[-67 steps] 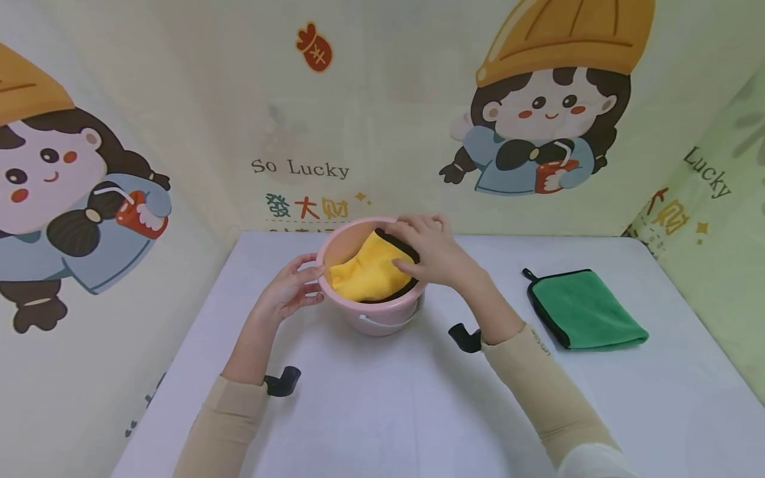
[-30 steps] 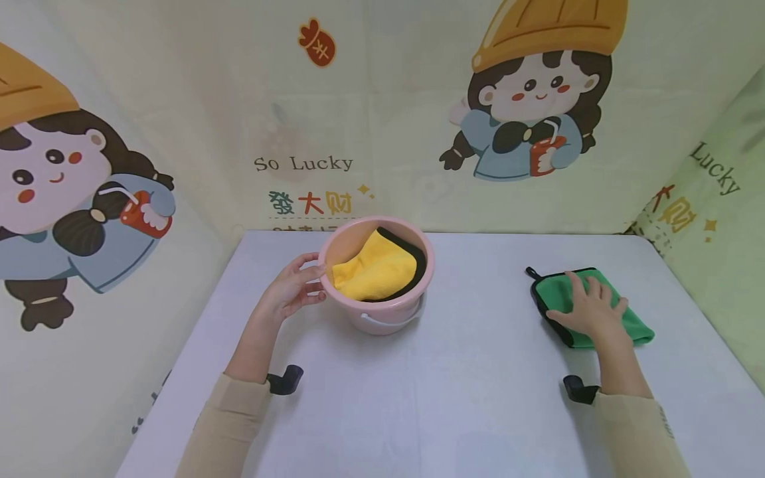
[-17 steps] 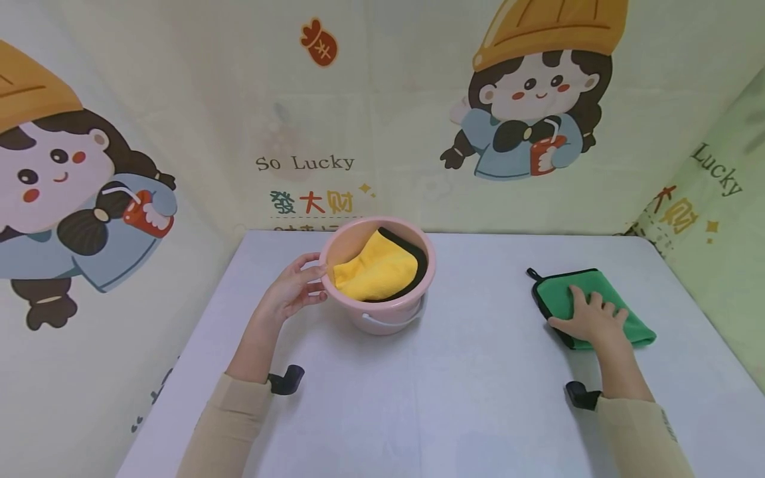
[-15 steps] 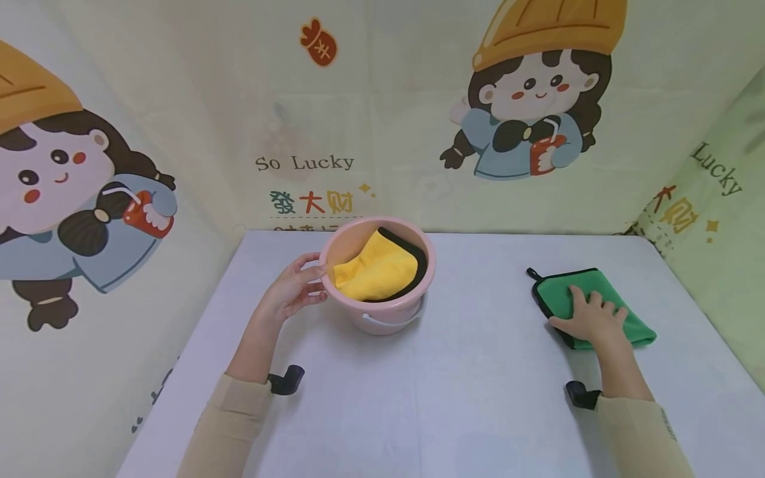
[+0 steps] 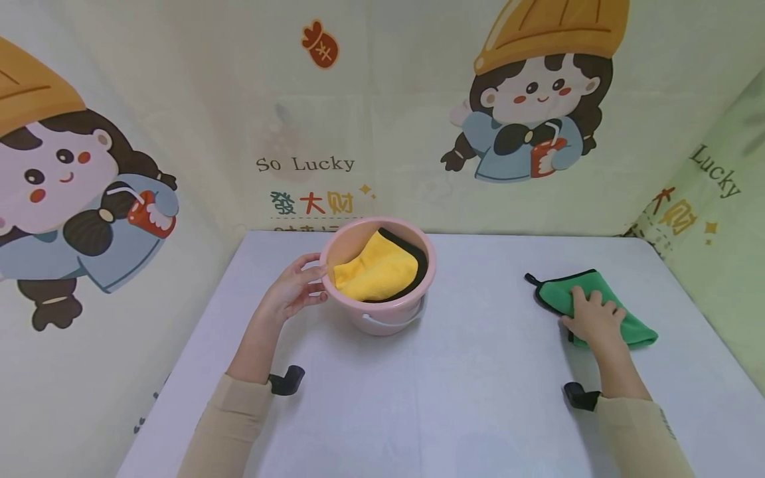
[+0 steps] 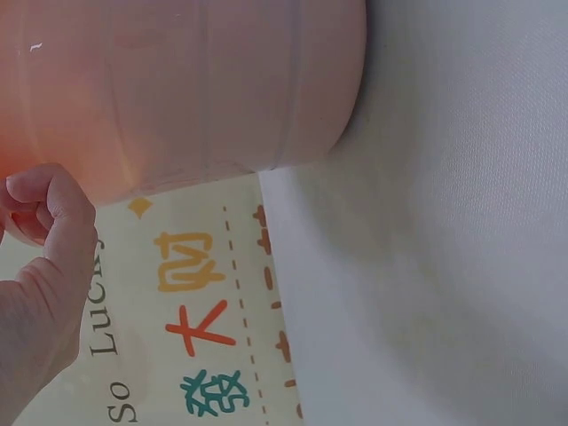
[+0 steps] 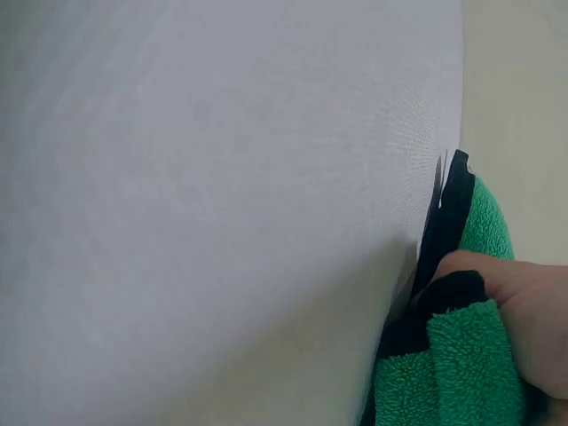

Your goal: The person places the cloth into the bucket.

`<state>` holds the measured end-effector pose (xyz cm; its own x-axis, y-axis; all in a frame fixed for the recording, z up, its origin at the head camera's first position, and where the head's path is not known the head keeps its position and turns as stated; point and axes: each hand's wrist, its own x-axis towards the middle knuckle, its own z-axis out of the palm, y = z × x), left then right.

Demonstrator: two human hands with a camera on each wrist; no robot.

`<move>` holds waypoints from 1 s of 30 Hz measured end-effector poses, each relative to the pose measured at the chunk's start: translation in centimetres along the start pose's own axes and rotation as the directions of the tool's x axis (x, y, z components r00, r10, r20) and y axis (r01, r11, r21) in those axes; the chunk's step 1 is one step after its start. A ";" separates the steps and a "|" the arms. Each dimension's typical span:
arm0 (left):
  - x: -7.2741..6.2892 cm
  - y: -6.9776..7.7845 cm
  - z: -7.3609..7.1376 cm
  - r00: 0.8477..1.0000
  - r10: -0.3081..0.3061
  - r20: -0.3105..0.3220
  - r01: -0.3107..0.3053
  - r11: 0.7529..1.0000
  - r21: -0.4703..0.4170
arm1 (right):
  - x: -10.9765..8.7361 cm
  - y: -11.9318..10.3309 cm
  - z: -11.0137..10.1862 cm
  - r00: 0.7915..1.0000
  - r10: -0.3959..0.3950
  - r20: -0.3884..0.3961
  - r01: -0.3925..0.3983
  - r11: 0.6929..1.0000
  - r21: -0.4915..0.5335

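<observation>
A pink bucket (image 5: 346,247) with a white handle (image 5: 391,324) stands at the table's far side. Inside it lies a yellow cloth (image 5: 378,271) with black edging. My left hand (image 5: 294,289) holds the bucket's left rim; the left wrist view shows its curled fingers (image 6: 55,191) beside the pink wall (image 6: 195,80). On the right, my right hand (image 5: 597,322) grips a green cloth (image 5: 558,292) with black trim and a small loop. Close up in the right wrist view, the cloth (image 7: 475,364) is bunched around the thumb (image 7: 484,271).
The white table (image 5: 472,358) reaches back to a cream printed backdrop (image 5: 406,119) with cartoon figures and lettering. Black pieces, one at the left wrist (image 5: 287,380) and one at the right (image 5: 581,396), stick out from the sleeves.
My right hand has left the yellow cloth in the bucket and moved right to the green cloth. Its fingers have drawn together, and the cloth's near-left edge has bunched up. The left hand stays put.
</observation>
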<state>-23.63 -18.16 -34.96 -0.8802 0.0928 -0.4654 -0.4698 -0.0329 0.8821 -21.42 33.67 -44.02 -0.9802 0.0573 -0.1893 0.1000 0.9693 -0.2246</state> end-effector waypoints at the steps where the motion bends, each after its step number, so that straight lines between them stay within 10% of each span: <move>1: 0.0 0.0 0.0 1.000 0.001 -0.001 -0.001 1.000 0.000 | 0.0 0.0 0.0 1.000 -0.004 -0.008 0.004 1.000 -0.002; 21: 0.0 -0.1 0.1 1.000 0.018 0.003 -0.018 1.000 0.012 | 0.2 0.0 0.2 0.993 0.001 -0.115 0.000 1.000 0.003; 30: 0.2 -0.2 0.0 1.000 0.020 0.001 -0.020 1.000 0.019 | -0.4 -3.2 -1.7 0.934 -0.093 -0.345 0.104 0.995 0.013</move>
<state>-23.67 -18.10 -35.21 -0.8894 0.0929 -0.4477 -0.4508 -0.0154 0.8925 -21.61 30.93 -41.63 -0.9837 0.0458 0.1739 0.0000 0.9670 -0.2549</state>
